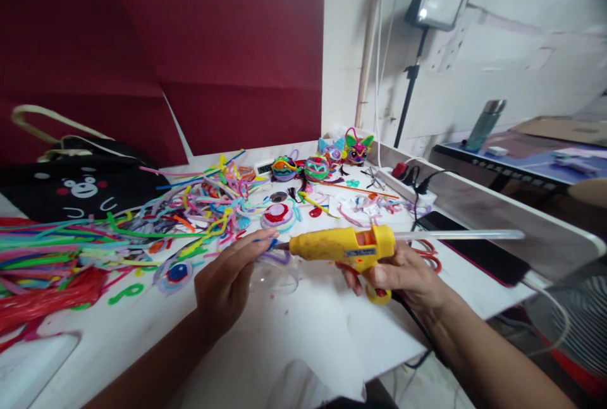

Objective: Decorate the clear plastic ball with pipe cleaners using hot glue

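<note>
My right hand [403,273] is wrapped round the grip of a yellow hot glue gun [344,246], a clear glue stick [459,234] sticking out of its back. The nozzle points left at a small purple and blue pipe-cleaner piece [275,251] that my left hand [227,279] pinches between fingertips and thumb, over a clear plastic dome [277,276] on the white table [303,333].
Heaps of coloured pipe cleaners [142,219] cover the table's left and middle. Finished pipe-cleaner masks [341,150] stand at the back. A black bag [80,184] lies far left. A power strip [408,178], a phone [474,248] and a fan [573,320] are on the right.
</note>
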Tool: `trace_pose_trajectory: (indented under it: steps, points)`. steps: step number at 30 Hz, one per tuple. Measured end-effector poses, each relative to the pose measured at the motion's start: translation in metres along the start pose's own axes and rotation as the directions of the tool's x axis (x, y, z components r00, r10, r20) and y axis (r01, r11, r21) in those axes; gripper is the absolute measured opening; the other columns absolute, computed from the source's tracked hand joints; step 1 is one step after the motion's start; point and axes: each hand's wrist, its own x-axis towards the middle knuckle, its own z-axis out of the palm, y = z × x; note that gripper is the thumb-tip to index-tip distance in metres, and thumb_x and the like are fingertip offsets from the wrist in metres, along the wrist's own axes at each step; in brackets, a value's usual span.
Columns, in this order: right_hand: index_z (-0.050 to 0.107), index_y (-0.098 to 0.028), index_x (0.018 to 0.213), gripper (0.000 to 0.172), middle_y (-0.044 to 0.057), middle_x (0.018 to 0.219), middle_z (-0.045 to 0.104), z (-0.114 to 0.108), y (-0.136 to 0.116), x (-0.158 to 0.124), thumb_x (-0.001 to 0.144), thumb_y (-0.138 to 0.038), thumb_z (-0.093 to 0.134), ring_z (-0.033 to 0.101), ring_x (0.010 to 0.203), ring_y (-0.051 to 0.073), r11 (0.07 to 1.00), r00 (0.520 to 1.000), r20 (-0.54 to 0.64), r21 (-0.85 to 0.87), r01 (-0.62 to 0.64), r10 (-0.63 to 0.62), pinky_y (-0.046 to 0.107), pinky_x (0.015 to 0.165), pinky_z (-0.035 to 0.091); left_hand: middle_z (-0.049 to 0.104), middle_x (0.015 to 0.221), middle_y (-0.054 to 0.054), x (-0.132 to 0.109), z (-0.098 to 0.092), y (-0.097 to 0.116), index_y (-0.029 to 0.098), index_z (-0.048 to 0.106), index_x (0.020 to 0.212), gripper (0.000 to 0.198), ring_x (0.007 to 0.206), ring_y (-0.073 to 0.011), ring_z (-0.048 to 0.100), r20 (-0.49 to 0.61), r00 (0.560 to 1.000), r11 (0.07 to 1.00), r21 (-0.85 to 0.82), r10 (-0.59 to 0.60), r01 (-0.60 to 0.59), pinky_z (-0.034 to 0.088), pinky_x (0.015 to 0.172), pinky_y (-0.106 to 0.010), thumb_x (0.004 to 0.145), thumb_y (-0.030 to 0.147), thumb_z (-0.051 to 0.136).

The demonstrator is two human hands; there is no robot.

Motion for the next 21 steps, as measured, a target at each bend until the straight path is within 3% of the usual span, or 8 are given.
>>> trace_pose_trajectory:
  steps: [10, 21]
  points:
    - [0.075, -0.013, 0.084, 0.038, 0.007, 0.07, 0.066, 0.0, 0.0009, 0.0006, 0.074, -0.049, 0.072, 0.055, 0.059, 0.014, 1.0, 1.0, -0.021, -0.024, 0.007, -0.008, 0.024, 0.049, 0.037, 0.067, 0.125, -0.01, -0.0002, 0.0, 0.0001, 0.017, 0.058, 0.124, 0.045, 0.117, -0.0215, 0.062, 0.003, 1.0, 1.0, -0.019, 0.008, -0.008, 0.051, 0.1, -0.035, 0.085, -0.004, 0.05]
    - [0.074, -0.014, 0.093, 0.038, 0.011, 0.086, 0.071, 0.0009, 0.0006, -0.0006, 0.073, -0.046, 0.075, 0.063, 0.072, 0.02, 0.999, 0.999, -0.03, 0.04, 0.014, -0.013, 0.03, 0.063, 0.048, 0.068, 0.123, -0.008, 0.0007, 0.0003, 0.0009, 0.02, 0.059, 0.124, 0.041, 0.114, -0.0216, 0.064, -0.016, 1.0, 1.0, -0.002, 0.002, -0.002, 0.054, 0.097, -0.036, 0.088, 0.001, 0.05]
